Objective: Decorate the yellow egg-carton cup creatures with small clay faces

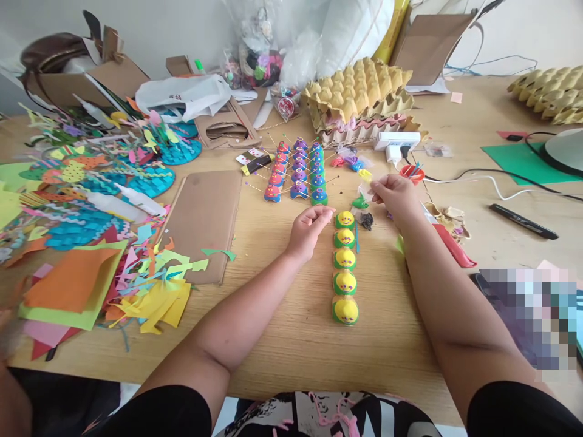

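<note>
pinching edge of clear plastic bag with right hand, thumb against fingers, just off table. can see yellow lump at that bag's upper left; cannot tell if inside or behind. pressing thumb and fingertips of left hand together, just beside far end of yellow-and-green strip; cannot tell if gripping anything tiny or touching strip. lying lengthwise between both forearms, that strip: five domed cups in line, yellow on top, green around base, little faces on domes facing near edge. resting along its right side, thin blue stick. near right hand on table: green lump and dark lump, with colored packets farther back.

beyond left hand, standing side by side: red-and-blue row, purple row, green-and-blue row, all with thin ball-tipped sticks poking out. behind those, to right, stacked egg trays, then white power strip and red cup. over on right side, black pen and red packet. over on left, flat cardboard, glue bottles, heaped colored paper.
</note>
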A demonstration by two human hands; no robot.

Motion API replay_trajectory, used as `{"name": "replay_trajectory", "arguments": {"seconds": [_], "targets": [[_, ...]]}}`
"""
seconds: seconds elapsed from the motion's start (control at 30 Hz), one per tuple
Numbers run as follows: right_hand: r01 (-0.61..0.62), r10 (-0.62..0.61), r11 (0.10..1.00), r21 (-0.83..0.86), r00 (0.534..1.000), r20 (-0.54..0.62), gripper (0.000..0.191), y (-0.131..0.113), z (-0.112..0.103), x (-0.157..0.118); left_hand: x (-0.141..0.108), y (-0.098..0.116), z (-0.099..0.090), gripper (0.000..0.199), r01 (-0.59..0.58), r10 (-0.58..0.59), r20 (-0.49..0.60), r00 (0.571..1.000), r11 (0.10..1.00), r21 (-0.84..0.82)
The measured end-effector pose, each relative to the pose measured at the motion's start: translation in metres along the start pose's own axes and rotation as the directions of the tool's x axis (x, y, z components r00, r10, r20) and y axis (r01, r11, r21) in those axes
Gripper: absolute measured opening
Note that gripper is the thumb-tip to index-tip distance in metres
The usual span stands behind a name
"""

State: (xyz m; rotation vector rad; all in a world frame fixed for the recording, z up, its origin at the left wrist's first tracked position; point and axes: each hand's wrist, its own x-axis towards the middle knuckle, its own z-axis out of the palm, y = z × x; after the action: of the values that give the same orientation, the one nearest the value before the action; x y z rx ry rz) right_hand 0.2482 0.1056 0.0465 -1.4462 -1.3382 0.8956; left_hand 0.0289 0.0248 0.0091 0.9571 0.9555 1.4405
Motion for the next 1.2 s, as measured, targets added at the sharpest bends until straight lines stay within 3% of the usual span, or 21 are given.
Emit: {"name": "replay_trajectory", "arguments": {"seconds": [0.3,0.47,0.53,0.6,0.67,0.73,0.8,0.87,0.97,1.07,1.2], "targets": [[-0.099,0.097,0.994,0.043,0.994,0.041,0.019,-0.002,-0.002,0.006,-0.001,0.001,0.001,0.03,0.005,-0.004,0.01,1.0,0.999,-0.034],[-0.094,0.11,0.976,0.197,0.991,-0.072,0.026,0.01,-0.002,0.016,0.0,0.001,0.001,0.032,0.016,-0.016,0.011,1.0,1.0,-0.025],[-0.035,0.04,0.998,0.058,0.995,-0.088,0.039,0.016,-0.002,0.019,0.0,0.001,0.0,0.031,0.015,-0.014,0.015,1.0,0.999,-0.029],[0.069,-0.086,0.971,-0.228,0.994,-0.068,0.048,0.021,-0.003,0.019,-0.001,0.001,0.001,0.03,0.013,-0.013,0.012,1.0,1.0,-0.027],[0.17,-0.185,0.838,-0.518,0.982,0.023,0.051,0.024,-0.001,0.018,-0.001,0.002,0.001,0.031,0.02,-0.02,0.008,1.0,1.0,-0.018],[0.227,-0.189,0.682,-0.696,0.973,0.132,0.055,0.026,0.002,0.017,-0.001,0.002,0.001,0.033,0.03,-0.03,0.009,1.0,1.0,-0.01],[0.254,-0.165,0.591,-0.766,0.967,0.193,0.059,0.028,0.006,0.016,-0.001,0.002,0.001,0.033,0.03,-0.03,0.014,0.999,1.0,-0.005],[0.266,-0.165,0.556,-0.787,0.964,0.21,0.061,0.029,0.008,0.017,-0.001,0.002,0.001,0.032,0.021,-0.021,0.021,1.0,1.0,-0.007],[0.264,-0.174,0.562,-0.784,0.964,0.2,0.052,0.03,0.006,0.021,-0.002,0.002,0.001,0.03,0.006,-0.006,0.03,1.0,1.0,-0.012],[0.266,-0.193,0.627,-0.733,0.964,0.184,0.033,0.028,0.0,0.023,-0.002,0.002,0.001,0.033,0.004,-0.004,0.024,1.0,1.0,-0.002],[0.171,-0.189,0.757,-0.631,0.981,0.039,0.015,0.02,-0.007,0.02,-0.001,0.001,0.001,0.034,0.005,-0.005,0.023,1.0,1.0,-0.003]]}}
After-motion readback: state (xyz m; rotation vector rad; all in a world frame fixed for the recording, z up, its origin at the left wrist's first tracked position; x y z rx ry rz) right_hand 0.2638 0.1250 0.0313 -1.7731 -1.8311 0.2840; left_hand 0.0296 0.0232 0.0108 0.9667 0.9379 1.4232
